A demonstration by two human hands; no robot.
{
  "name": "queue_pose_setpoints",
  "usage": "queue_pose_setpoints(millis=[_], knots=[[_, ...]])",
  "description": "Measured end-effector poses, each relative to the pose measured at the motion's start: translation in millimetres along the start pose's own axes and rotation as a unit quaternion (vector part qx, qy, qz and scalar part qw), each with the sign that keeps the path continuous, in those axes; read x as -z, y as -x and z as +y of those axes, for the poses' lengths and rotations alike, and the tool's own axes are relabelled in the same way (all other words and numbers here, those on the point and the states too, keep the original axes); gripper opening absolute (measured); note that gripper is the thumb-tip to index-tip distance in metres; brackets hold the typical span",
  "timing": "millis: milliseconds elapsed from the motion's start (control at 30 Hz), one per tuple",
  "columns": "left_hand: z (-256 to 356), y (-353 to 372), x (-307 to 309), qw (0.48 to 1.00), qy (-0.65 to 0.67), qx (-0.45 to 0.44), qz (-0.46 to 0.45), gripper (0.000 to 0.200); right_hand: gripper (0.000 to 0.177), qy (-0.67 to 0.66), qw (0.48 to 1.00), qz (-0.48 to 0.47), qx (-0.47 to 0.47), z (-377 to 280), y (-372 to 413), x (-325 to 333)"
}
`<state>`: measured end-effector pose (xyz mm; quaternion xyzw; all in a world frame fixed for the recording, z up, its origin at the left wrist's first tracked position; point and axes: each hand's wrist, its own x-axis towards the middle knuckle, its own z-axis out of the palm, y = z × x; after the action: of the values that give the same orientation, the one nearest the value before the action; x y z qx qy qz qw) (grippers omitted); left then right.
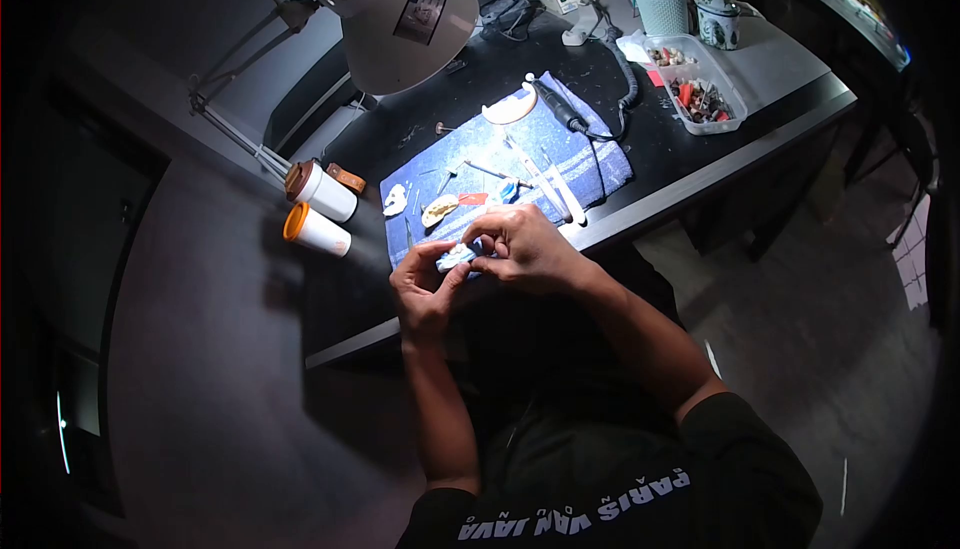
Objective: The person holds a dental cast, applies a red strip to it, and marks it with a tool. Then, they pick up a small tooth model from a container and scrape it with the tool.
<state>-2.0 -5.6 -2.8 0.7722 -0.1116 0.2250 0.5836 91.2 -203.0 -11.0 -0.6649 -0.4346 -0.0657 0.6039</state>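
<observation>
Over the front edge of the towel, my left hand (424, 287) pinches a small white-and-blue piece, which looks like a dental model (457, 257), between thumb and fingers. My right hand (530, 249) grips the same piece from the other side, its fingertips bent over the top. Fingers hide part of it. Just beyond lie a cream dental cast (439, 211), a smaller white piece (396, 200), a red strip (473, 199) and another blue-and-white piece (507, 191). Long white-handled tools (562, 194) rest to the right on the blue towel (600, 164).
A desk lamp (410, 34) hangs over the table. Two cups, one white with a brown lid (325, 194) and one with an orange lid (318, 229), are at left. Beyond the towel are a corded black handpiece (562, 107), a divided plastic box (718, 121) and a brush holder (662, 11).
</observation>
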Motion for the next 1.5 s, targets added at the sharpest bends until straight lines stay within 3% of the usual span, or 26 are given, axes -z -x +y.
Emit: queue_pose_setpoints(millis=[100, 300, 500, 600, 1500], knots=[[-3.4, -0.1, 1.0, 1.000, -0.008, -0.006, 0.000, 0.031, 0.022, 0.017, 0.999, 0.011, 0.031, 3.2, 0.1, -1.7], [3.4, 0.7, 0.3, 1.000, 0.009, 0.021, -0.008, 0.031, 0.019, 0.007, 1.000, -0.024, -0.015, 0.1, -0.9, 1.9], [-1.5, -0.5, 0.7, 1.000, 0.004, -0.013, -0.008, 0.032, 0.022, 0.003, 1.000, -0.007, 0.016, 2.4, -1.0, 0.5], [-1.3, 0.0, 0.7, 1.000, 0.013, -0.003, -0.005, 0.032, 0.020, 0.000, 0.999, -0.029, -0.019, -0.5, -2.1, 3.5], [-1.4, 0.5, 0.7, 1.000, 0.012, 0.010, -0.001, 0.031, 0.023, 0.000, 0.999, -0.027, -0.024, -3.8, -1.4, 4.6]])
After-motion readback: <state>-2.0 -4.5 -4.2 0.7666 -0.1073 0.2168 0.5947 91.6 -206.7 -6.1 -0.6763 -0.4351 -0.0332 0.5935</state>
